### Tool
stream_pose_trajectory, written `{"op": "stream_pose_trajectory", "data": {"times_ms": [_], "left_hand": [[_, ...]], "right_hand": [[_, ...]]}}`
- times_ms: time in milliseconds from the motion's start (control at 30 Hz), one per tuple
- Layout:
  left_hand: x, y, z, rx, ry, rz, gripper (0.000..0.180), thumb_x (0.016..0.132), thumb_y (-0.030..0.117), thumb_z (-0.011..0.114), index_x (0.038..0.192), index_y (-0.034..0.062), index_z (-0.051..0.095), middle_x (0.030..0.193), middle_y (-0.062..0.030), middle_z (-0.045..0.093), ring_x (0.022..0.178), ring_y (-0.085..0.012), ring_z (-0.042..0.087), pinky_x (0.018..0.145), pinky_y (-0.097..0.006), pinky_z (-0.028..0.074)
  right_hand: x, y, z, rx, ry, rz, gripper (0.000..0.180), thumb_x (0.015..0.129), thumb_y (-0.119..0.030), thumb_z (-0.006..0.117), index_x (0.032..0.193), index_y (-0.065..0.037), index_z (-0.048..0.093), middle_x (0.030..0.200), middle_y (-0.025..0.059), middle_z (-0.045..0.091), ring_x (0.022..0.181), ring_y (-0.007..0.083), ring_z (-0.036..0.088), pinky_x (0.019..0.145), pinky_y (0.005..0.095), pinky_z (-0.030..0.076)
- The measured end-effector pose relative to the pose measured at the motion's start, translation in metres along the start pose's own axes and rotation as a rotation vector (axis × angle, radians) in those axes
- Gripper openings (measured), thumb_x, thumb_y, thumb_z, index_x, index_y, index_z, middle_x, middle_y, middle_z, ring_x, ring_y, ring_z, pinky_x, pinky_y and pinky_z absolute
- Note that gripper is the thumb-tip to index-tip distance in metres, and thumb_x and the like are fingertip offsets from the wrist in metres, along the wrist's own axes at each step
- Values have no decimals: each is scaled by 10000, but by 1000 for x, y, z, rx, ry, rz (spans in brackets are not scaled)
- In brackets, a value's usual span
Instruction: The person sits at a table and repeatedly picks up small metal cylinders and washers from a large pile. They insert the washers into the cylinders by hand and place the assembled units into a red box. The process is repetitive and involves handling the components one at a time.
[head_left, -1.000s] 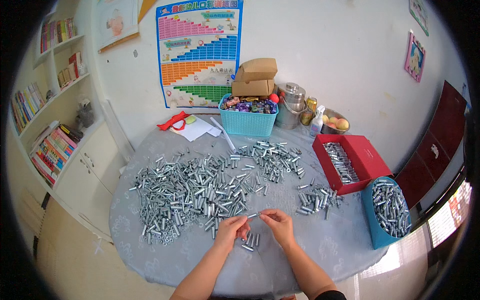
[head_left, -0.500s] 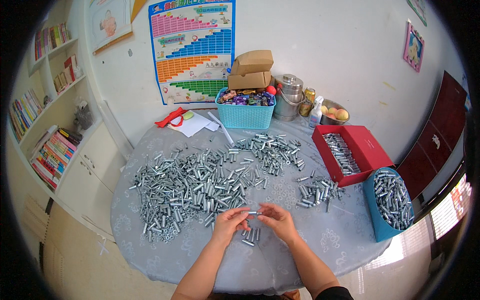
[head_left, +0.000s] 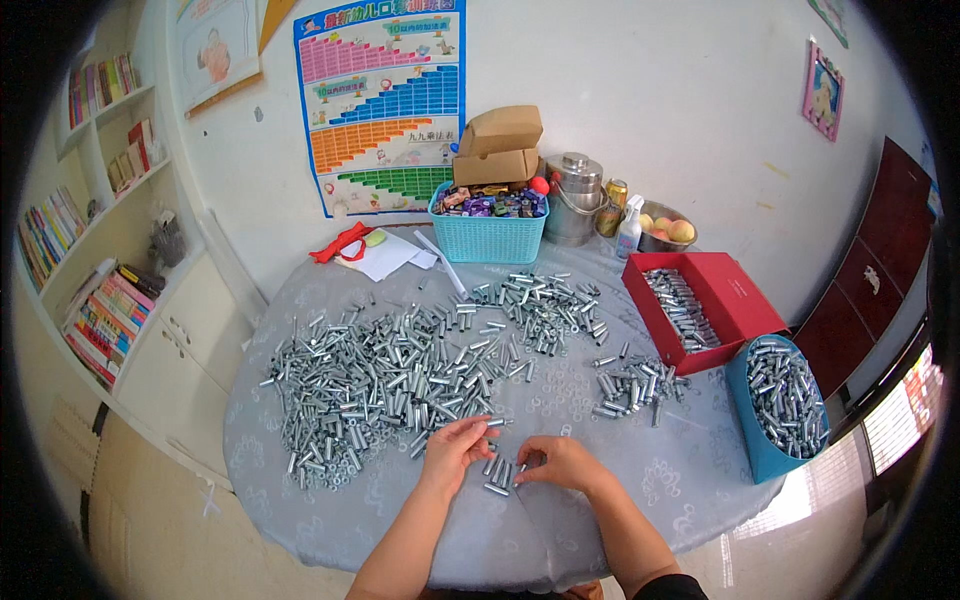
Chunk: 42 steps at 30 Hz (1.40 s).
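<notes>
Pinched between the thumb and fingers of my left hand [head_left: 456, 452] is a short, shiny metal sleeve [head_left: 498, 422], lying nearly level above the table. My right hand [head_left: 566, 464] is lower and to the right, its fingers curled together at the right side of a small group of metal sleeves [head_left: 497, 488] on the cloth. Whatever its fingertips grip is too small and too covered to name. A wide heap of loose sleeves and bolts [head_left: 370, 380] spreads to the left, with washers [head_left: 345, 468] at its near edge.
A smaller pile of bolts [head_left: 640, 388] lies right of my hands. Beyond it stand a red box [head_left: 735, 305] and a blue bin [head_left: 752, 425], both holding metal bolts. At the back are a light-blue basket [head_left: 488, 240], a steel pot [head_left: 573, 205], a spray bottle [head_left: 629, 232] and a fruit bowl [head_left: 680, 243].
My right hand has left the sleeve both hands were at and moved down to the small group on the cloth. My left hand keeps hold of its sleeve, almost in place.
</notes>
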<state>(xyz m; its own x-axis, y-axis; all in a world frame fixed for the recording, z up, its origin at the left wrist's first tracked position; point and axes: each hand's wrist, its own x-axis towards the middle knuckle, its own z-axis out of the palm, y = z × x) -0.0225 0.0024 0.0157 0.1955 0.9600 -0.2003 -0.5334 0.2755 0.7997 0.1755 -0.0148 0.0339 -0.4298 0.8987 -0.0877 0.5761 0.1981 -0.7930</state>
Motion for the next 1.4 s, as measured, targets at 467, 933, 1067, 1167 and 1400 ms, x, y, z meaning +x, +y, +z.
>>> {"op": "stream_pose_trajectory", "data": {"times_ms": [467, 933, 1067, 1167, 1400], "left_hand": [[0, -4, 0, -1, -45, -17, 245, 825, 94, 567, 1027, -45, 567, 838, -154, 624, 587, -110, 572, 566, -265, 525], [-1, -4, 2, -62, 22, 83, 231, 822, 82, 563, 1023, -33, 578, 748, -50, 580, 634, -88, 538, 608, -265, 502], [2, -4, 2, -91, 35, 49, 228, 835, 81, 535, 1029, -33, 571, 778, -70, 595, 658, -116, 553, 642, -310, 511], [2, -5, -4, -110, 18, 49, 230, 841, 92, 529, 1030, -35, 566, 789, -78, 600, 663, -128, 557, 651, -326, 512], [5, -3, -6, -142, 19, 70, 236, 854, 107, 524, 1042, -31, 555, 786, -76, 600, 668, -128, 556, 644, -317, 506]], "right_hand": [[15, 12, 5, 530, 567, -244, 214, 677, 113, 646, 823, -13, 553, 893, 47, 542, 850, 137, 562, 803, 268, 468], [13, 17, 6, -115, 418, -198, 144, 694, -135, 685, 794, -44, 637, 780, 97, 615, 736, 221, 577, 661, 300, 453], [14, 24, 7, -129, 588, -235, 133, 690, -114, 668, 797, -39, 642, 776, 109, 625, 735, 255, 577, 661, 337, 448], [14, 36, -9, -229, 853, -178, 125, 697, -89, 648, 811, -42, 640, 809, 115, 622, 756, 270, 573, 675, 341, 447], [8, 48, -30, -274, 928, -71, 131, 704, -71, 606, 830, -51, 638, 862, 123, 612, 818, 282, 562, 716, 350, 446]]}}
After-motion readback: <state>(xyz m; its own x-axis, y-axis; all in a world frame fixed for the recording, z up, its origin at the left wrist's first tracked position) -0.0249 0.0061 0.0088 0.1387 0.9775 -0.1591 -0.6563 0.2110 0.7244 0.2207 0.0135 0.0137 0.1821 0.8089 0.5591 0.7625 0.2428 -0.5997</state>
